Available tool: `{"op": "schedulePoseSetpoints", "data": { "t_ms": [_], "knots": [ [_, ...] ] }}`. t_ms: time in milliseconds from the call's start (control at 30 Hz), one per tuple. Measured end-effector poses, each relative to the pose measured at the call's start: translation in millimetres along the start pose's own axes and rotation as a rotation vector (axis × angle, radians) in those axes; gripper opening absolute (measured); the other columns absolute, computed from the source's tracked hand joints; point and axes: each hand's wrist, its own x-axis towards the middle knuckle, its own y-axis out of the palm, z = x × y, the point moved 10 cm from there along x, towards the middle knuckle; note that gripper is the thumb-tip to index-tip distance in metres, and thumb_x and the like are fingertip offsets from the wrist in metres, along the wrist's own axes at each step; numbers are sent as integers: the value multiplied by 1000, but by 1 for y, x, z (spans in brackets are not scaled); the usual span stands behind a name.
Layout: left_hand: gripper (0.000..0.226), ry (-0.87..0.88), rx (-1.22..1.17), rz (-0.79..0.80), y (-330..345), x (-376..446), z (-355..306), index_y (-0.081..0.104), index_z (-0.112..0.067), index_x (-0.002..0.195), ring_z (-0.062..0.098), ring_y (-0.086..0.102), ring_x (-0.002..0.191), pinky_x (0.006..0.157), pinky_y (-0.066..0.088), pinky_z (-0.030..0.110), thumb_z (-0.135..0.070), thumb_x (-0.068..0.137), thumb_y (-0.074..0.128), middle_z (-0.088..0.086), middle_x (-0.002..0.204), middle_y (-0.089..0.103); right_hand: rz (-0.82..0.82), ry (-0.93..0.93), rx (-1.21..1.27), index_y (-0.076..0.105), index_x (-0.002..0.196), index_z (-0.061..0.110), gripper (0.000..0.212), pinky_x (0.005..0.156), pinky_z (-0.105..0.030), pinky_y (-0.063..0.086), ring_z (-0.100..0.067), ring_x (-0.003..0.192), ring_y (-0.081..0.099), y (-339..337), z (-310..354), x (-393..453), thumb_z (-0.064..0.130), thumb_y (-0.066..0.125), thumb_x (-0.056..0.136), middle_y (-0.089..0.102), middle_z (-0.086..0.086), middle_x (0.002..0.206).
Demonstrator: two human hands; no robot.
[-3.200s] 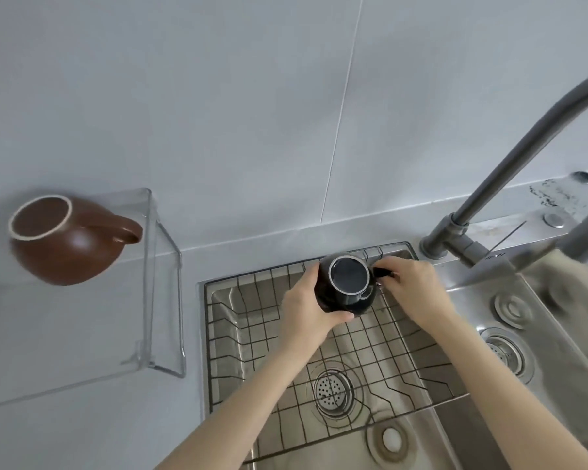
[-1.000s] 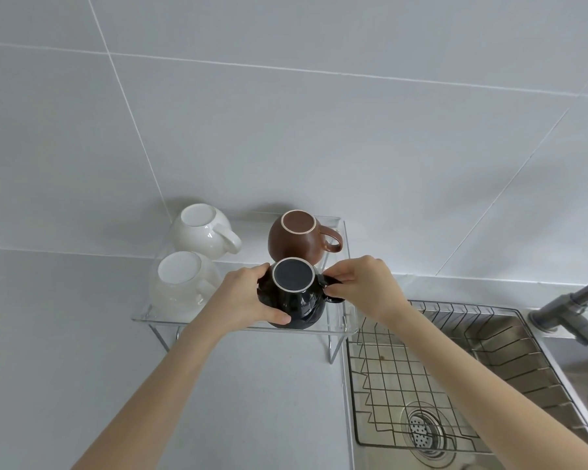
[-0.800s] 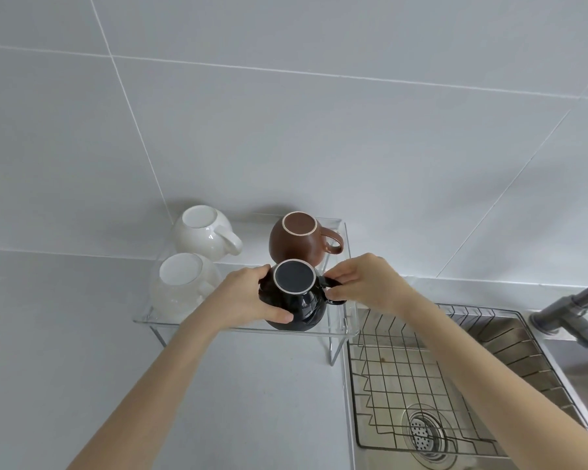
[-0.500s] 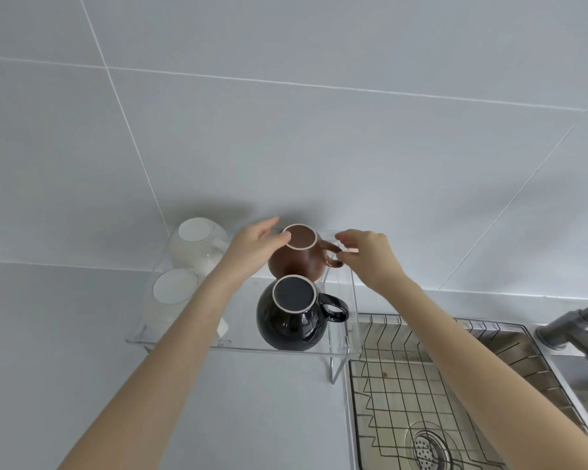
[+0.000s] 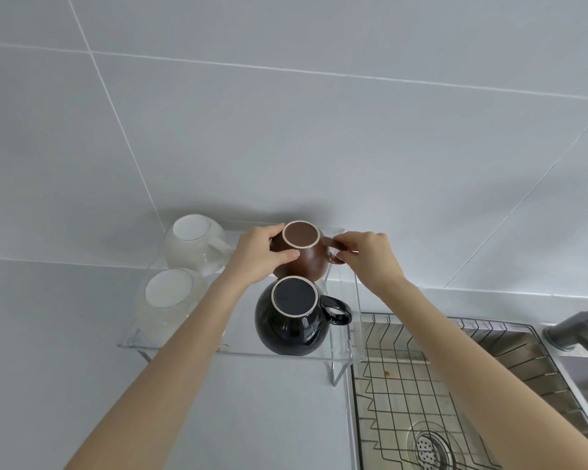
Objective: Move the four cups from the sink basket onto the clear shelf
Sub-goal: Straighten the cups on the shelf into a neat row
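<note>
Upside down on the clear shelf (image 5: pixel 238 349) stand a black cup (image 5: pixel 291 325) at the front right, a brown cup (image 5: pixel 306 256) behind it, and two white cups, one at the back left (image 5: pixel 192 244) and one at the front left (image 5: pixel 170 298). My left hand (image 5: pixel 258 257) wraps the brown cup's left side. My right hand (image 5: pixel 367 256) pinches its handle. The wire sink basket (image 5: pixel 421 401) at the lower right holds no cups.
A grey tiled wall rises right behind the shelf. The steel sink with its drain (image 5: pixel 430 447) lies under the basket. A grey tap (image 5: pixel 577 329) juts in at the right edge. Grey countertop (image 5: pixel 65 351) spreads left of and below the shelf.
Both hands carried the black cup from the basket to the shelf's front right, let go of it, and moved back to close on the brown cup.
</note>
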Motion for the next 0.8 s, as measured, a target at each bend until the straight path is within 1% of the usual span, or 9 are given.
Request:
{"op": "schedulePoseSetpoints", "data": {
  "t_ms": [167, 233, 300, 400, 467, 533, 600, 667, 800],
  "knots": [
    [60, -9, 25, 14, 0, -2, -4, 48, -11, 131, 19, 49, 125, 106, 38, 32, -19, 76, 71, 5, 136, 54, 34, 30, 26, 67, 95, 2, 22, 87, -45, 50, -38, 94, 62, 1, -1, 0, -2, 58, 75, 72, -20, 95],
    [50, 29, 50, 24, -1, -11, -13, 52, -12, 126, 15, 52, 117, 99, 40, 30, -21, 79, 67, -4, 124, 59, 16, 42, 40, 61, 112, 6, 31, 95, -44, 48, -35, 103, 61, -4, 2, -9, 7, 61, 81, 68, -19, 108],
    [51, 36, -30, 60, -4, -26, -17, 52, -18, 125, 5, 49, 114, 98, 38, 25, -28, 78, 68, -15, 119, 55, -40, 10, 119, 61, 114, 8, 30, 95, -37, 50, -32, 101, 62, -13, 7, -29, 12, 59, 85, 69, -19, 108],
    [74, -37, -187, 210, 3, -57, -7, 47, -22, 131, 0, 45, 122, 105, 33, 24, -40, 65, 76, -16, 133, 48, 67, 19, 222, 67, 107, 12, 23, 80, 0, 46, -3, 88, 66, -5, 8, -67, 16, 61, 85, 73, -5, 100],
    [89, -53, -135, 274, 9, -75, 1, 48, -21, 130, 1, 48, 121, 106, 35, 25, -45, 50, 79, -11, 134, 51, 158, 20, 228, 68, 104, 13, 23, 80, 0, 46, 16, 78, 62, 7, 4, -86, 15, 65, 82, 72, 1, 94],
    [94, -21, -65, 251, 10, -82, 3, 51, -23, 128, 3, 51, 120, 108, 37, 28, -49, 41, 77, -11, 130, 56, 140, -27, 217, 69, 103, 14, 25, 87, -9, 47, 24, 75, 58, 8, 3, -94, 9, 68, 79, 73, 3, 91],
    [90, -10, -77, 212, 9, -84, 4, 51, -21, 128, 6, 51, 121, 105, 37, 26, -39, 45, 82, -10, 127, 57, 101, -49, 233, 69, 102, 13, 27, 89, -13, 47, 26, 74, 57, 6, 2, -94, 3, 68, 77, 72, 4, 89],
    [83, -13, -107, 190, 9, -85, 4, 50, -19, 129, 9, 50, 123, 104, 36, 26, -26, 54, 85, -5, 131, 56, 82, -42, 242, 70, 102, 12, 27, 87, -7, 46, 26, 73, 57, 6, 0, -91, 1, 68, 77, 70, 6, 89],
    [95, -17, -131, 148, 9, -89, 5, 49, -20, 129, 9, 47, 127, 110, 35, 33, -44, 43, 79, -3, 137, 53, 64, -22, 220, 70, 103, 9, 28, 79, 3, 43, 13, 81, 62, 5, -3, -89, 0, 68, 76, 73, -2, 91]
  ]
}}
